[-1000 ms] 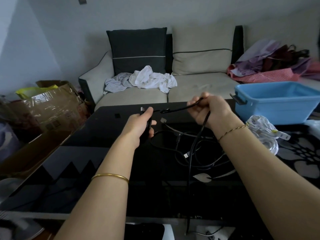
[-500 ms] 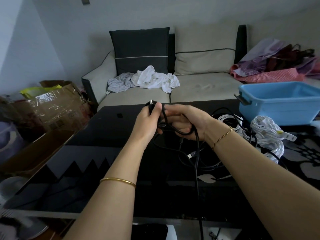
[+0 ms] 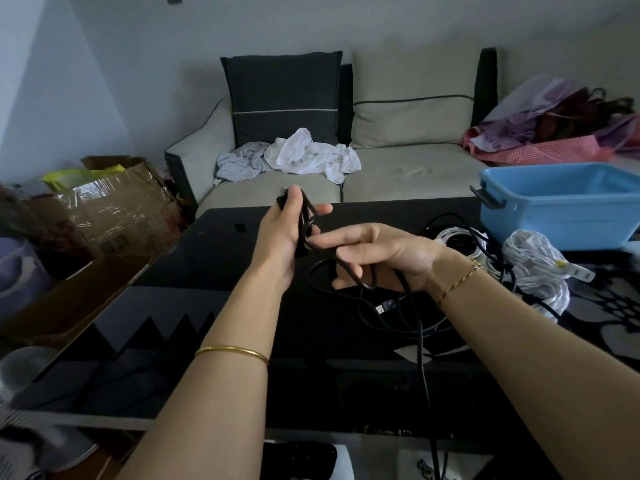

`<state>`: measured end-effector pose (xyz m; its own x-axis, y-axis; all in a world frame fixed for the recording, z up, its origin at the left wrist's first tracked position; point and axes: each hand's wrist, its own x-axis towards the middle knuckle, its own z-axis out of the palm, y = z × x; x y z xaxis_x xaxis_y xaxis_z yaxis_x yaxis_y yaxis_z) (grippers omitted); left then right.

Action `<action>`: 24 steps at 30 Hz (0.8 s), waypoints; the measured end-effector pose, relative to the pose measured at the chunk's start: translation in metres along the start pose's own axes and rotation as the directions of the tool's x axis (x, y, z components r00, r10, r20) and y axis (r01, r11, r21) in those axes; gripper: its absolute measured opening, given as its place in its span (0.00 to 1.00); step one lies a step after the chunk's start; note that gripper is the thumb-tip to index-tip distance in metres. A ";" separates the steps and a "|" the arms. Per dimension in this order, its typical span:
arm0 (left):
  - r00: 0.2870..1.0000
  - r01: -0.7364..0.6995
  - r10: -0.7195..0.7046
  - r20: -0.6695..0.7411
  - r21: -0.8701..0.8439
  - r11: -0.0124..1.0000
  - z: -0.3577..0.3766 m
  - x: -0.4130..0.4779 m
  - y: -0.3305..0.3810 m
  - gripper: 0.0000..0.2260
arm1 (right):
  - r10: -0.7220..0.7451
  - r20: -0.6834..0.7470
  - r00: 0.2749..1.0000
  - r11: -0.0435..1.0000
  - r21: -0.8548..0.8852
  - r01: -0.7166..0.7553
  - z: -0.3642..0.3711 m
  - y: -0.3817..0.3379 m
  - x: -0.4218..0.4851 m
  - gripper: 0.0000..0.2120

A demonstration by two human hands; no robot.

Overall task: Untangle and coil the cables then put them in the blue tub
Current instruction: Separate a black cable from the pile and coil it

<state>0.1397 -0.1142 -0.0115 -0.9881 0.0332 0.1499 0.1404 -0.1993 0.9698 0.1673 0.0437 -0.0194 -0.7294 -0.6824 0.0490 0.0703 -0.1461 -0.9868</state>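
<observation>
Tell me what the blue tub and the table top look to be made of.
The blue tub looks like moulded plastic: smooth, even-coloured satin walls and a dark clip handle. The table is probably black glass or gloss lacquer, since it shows pale reflections.

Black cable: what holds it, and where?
Left hand grips the black cable at its gathered loops by one end; right hand curls round the strand just beyond.

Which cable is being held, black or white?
The black cable: the left hand grips its loops, the right hand holds its slack. The white cables lie on the table by the blue tub.
</observation>
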 end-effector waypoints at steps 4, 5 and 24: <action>0.996 0.077 -0.084 -0.016 -0.273 0.959 -0.004 0.007 0.005 0.16 | 0.071 0.055 0.996 0.995 -0.076 -0.066 0.009 0.006 0.002 0.10; 0.995 0.091 -0.102 -0.012 -0.351 0.932 -0.006 0.009 0.008 0.15 | 0.088 0.073 0.993 0.993 -0.084 -0.081 0.011 0.007 0.002 0.09; 0.985 0.161 -0.073 0.154 -0.699 0.697 -0.040 -0.003 0.029 0.27 | 0.517 -0.216 0.829 0.798 -0.230 -0.557 -0.014 0.042 0.010 0.27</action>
<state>0.1446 -0.1588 0.0085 -0.9743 0.1985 0.1066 -0.1048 -0.8179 0.5657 0.1531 0.0409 -0.0622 -0.7147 -0.4864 -0.5026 0.3065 0.4282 -0.8502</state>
